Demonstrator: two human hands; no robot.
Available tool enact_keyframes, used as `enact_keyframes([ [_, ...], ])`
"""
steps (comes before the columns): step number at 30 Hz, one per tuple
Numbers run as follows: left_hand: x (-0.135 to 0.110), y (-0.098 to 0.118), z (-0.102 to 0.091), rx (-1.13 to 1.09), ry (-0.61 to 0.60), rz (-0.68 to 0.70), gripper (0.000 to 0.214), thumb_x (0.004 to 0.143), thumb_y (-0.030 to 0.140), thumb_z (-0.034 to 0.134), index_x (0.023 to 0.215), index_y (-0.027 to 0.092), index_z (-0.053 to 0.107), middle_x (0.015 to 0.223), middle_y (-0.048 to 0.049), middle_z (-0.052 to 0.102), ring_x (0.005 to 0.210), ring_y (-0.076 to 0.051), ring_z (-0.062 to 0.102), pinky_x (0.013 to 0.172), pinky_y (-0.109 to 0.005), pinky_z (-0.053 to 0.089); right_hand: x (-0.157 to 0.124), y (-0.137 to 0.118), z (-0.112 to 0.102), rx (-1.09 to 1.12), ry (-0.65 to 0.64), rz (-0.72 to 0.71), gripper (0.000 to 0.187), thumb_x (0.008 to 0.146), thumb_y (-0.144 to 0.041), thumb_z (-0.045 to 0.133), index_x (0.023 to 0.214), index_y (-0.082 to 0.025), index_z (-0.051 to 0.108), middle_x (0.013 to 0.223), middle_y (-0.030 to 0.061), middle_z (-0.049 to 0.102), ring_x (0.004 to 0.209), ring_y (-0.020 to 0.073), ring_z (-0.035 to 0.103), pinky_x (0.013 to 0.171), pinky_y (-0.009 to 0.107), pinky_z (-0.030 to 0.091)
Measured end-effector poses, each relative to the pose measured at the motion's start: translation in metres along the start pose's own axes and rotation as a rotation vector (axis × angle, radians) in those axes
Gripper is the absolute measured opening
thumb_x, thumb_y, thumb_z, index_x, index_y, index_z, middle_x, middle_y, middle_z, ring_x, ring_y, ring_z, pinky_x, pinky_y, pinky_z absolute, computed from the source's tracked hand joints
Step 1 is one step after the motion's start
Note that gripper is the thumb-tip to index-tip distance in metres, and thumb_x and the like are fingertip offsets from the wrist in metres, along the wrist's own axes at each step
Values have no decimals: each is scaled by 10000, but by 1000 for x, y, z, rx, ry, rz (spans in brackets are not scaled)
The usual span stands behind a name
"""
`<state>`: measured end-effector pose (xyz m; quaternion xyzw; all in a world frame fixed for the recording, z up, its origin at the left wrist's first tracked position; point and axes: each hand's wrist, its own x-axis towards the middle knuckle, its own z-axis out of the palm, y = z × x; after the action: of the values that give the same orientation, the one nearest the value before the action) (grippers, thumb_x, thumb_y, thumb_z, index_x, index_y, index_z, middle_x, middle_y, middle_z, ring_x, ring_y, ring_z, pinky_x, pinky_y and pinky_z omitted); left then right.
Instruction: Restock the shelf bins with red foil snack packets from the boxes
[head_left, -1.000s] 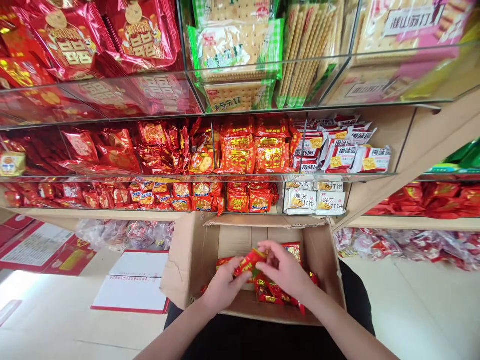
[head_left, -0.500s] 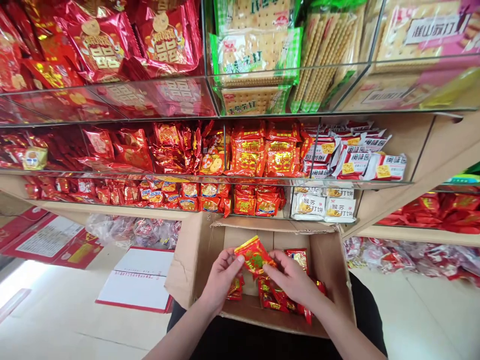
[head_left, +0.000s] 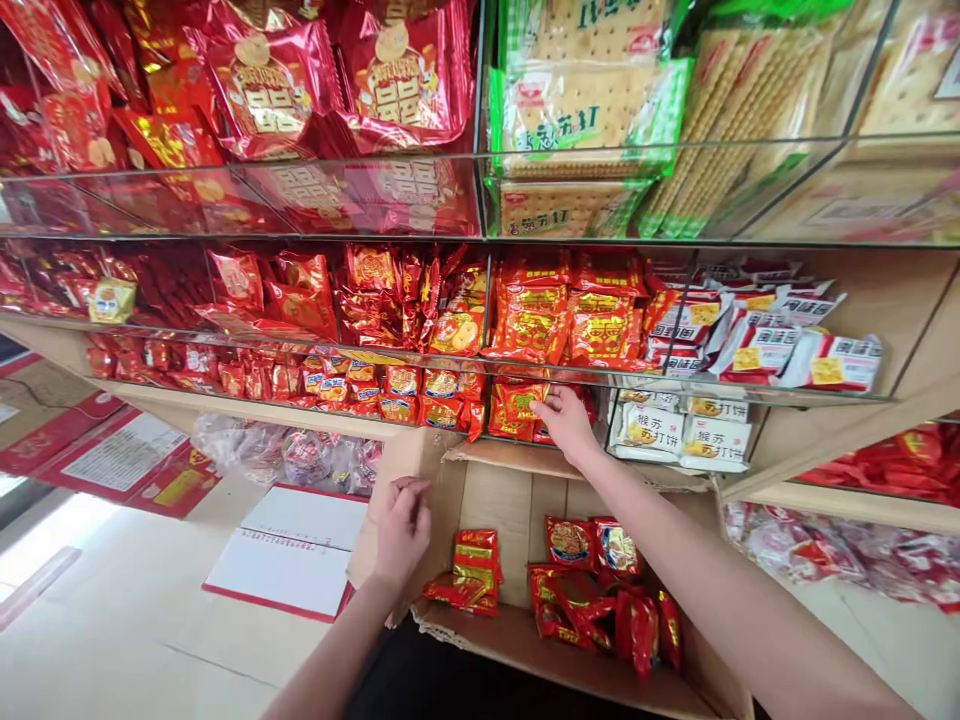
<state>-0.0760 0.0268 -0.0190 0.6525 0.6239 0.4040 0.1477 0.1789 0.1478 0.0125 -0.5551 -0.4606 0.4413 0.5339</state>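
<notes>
My right hand [head_left: 566,425] reaches up to the lowest glass shelf and rests on red snack packets [head_left: 517,410] stacked there; whether its fingers still grip one is hidden. My left hand [head_left: 403,528] hangs over the left wall of an open cardboard box [head_left: 487,490], fingers loosely curled with nothing in them. Several red and gold snack packets [head_left: 592,590] lie on the box floor, with a small stack [head_left: 469,570] just right of my left hand.
Glass shelves [head_left: 480,240] above hold red snack bags [head_left: 270,90], green cracker packs [head_left: 585,110] and white biscuit packs [head_left: 675,430]. A red-edged white booklet [head_left: 292,550] and red folders [head_left: 112,460] lie on the floor at left, beside clear bags of sweets [head_left: 285,455].
Both hands were holding one red packet above the box. My right hand has gone up to the lowest shelf with it, and my left hand has let go and moved left to the box edge.
</notes>
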Motion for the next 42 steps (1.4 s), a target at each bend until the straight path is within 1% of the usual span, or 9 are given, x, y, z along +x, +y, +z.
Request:
enact_keyframes([
  [4,-3,-3,4,67,-1,92,223,732,95,460,890,205,572,910,-50,533,911,-188,504,820,-363,424,14,7,18,-35,118,-110,261,709,-330,525,917,-186,463,949,72,640,859,162,603,794,305,448],
  [11,-3,-11,6,112,5,139,230,718,65,467,877,198,568,920,-46,514,919,-184,498,798,-349,435,18,1,32,-262,299,-113,271,697,-286,575,910,-155,472,817,88,638,711,199,582,686,323,432],
  [16,-4,-12,8,117,6,154,219,712,52,466,840,195,572,917,-44,509,925,-179,494,796,-339,436,12,-3,30,-555,411,-115,348,698,-347,594,949,-117,520,1042,201,547,1014,336,422,819,457,301],
  [20,-4,-13,8,126,8,165,205,704,52,474,815,193,574,916,-43,503,929,-181,490,794,-343,435,11,-8,39,-928,329,-124,295,801,-345,472,1020,-156,529,1029,157,576,1011,327,407,813,483,248],
  [25,-4,-13,7,140,7,174,204,694,43,470,786,190,578,909,-46,501,923,-185,489,775,-342,438,10,-8,45,-973,261,-106,341,812,-364,464,1036,-110,499,1050,171,588,1077,304,398,874,497,195],
  [28,-4,-13,7,145,4,175,202,696,47,471,780,194,581,911,-45,500,919,-184,490,774,-342,437,6,-3,39,-984,211,-111,437,793,-384,494,1112,-90,442,1182,195,512,1146,294,357,905,507,180],
  [31,-4,-12,7,148,2,173,200,698,48,472,779,193,582,911,-46,502,920,-184,489,775,-341,436,5,1,32,-1006,173,-116,452,803,-393,479,1140,-96,427,1193,183,514,1185,295,317,925,540,147],
  [36,-4,-12,7,153,7,171,204,697,43,466,773,192,583,913,-48,500,921,-184,488,770,-338,440,9,6,21,-1030,195,-146,393,829,-444,412,1058,-144,522,1129,145,566,1133,321,352,918,577,132],
  [42,-4,-13,8,162,6,166,199,696,49,464,764,192,583,907,-45,507,914,-180,495,767,-335,447,10,4,16,-1062,237,-227,300,811,-435,444,816,-205,636,991,74,623,1017,311,402,914,551,130],
])
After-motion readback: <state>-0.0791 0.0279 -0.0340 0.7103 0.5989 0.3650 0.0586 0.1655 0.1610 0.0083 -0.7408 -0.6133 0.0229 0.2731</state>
